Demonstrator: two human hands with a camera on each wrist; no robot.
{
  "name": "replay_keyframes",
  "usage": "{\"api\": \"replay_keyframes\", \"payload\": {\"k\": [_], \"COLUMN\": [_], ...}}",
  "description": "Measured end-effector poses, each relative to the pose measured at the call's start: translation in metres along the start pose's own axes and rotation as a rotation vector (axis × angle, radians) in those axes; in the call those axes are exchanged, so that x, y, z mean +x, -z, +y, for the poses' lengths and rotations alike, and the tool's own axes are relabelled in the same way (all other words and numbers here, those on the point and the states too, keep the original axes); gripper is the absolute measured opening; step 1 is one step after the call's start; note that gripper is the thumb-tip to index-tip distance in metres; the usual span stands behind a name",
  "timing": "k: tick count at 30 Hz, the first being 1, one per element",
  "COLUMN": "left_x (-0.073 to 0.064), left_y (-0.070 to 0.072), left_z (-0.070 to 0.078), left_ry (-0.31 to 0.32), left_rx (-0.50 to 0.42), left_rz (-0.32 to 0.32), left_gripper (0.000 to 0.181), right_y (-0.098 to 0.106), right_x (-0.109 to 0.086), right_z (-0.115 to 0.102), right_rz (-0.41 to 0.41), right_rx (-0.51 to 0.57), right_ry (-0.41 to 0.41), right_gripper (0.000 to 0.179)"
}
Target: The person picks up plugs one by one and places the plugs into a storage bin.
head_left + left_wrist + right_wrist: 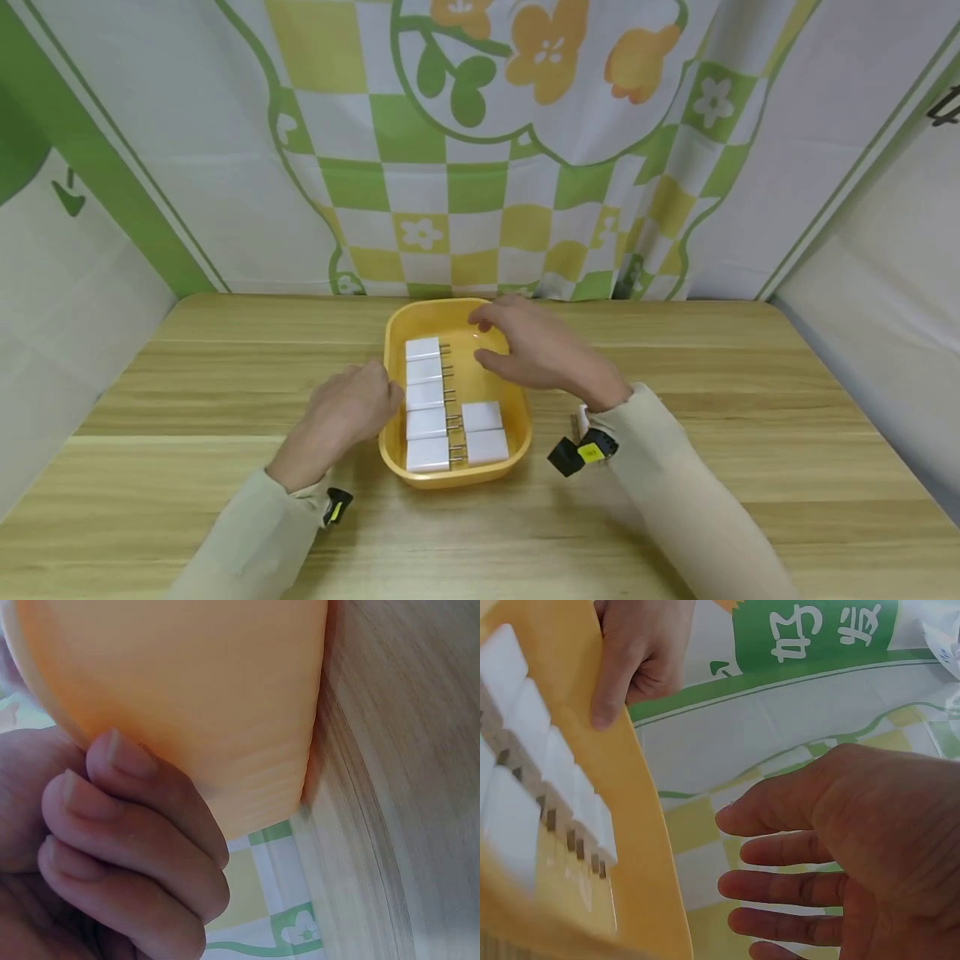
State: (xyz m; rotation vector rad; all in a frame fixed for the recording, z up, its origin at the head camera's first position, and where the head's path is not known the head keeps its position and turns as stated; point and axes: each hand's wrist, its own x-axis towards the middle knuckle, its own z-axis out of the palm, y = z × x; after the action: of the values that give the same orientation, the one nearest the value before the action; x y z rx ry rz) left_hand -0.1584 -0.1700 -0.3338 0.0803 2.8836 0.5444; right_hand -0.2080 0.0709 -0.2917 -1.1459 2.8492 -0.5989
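Observation:
A yellow plastic tray [517, 412] stands on the table. Inside it, several white charger plugs [425, 395] line the left side, their metal prongs facing right. Two more white charger plugs [486, 429] sit at the near right, prongs facing left. My left hand [347, 404] grips the tray's left rim; in the left wrist view its fingers [142, 832] curl against the outer wall. Over the tray's far right corner hovers my right hand [536, 343]. Its fingers and thumb are spread with nothing between them, as the right wrist view also shows.
A wooden table [225, 358] carries the tray. Behind it hangs a green, yellow and white patterned curtain [487, 200]. Part of a small white object [582, 417] shows beside the right sleeve, mostly hidden. Each wrist wears a black camera [567, 457].

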Motion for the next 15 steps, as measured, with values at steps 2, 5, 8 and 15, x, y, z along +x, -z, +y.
{"api": "replay_keyframes", "payload": {"k": [2,5,8,15], "left_x": [0.001,0.001,0.001,0.0], "left_y": [0.0,0.0,0.0,0.0], "left_z": [0.001,0.001,0.001,0.0], "left_ry": [0.0,-0.005,-0.006,-0.013], "left_rx": [0.002,0.005,0.005,0.003], "left_rz": [-0.002,-0.006,-0.009,-0.004], "left_gripper": [0.037,0.038,0.038,0.04], "right_y": [0.0,-0.001,0.001,0.012], "right_x": [-0.011,-0.026,-0.038,-0.05], "right_z": [0.007,0.018,0.028,0.043], "right_rz": [0.027,0.07,0.094,0.0], "right_rx": [-0.003,0.007,0.015,0.023], "right_ry": [0.002,-0.008,-0.029,-0.059], "right_gripper": [0.038,0.033,0.027,0.012]}}
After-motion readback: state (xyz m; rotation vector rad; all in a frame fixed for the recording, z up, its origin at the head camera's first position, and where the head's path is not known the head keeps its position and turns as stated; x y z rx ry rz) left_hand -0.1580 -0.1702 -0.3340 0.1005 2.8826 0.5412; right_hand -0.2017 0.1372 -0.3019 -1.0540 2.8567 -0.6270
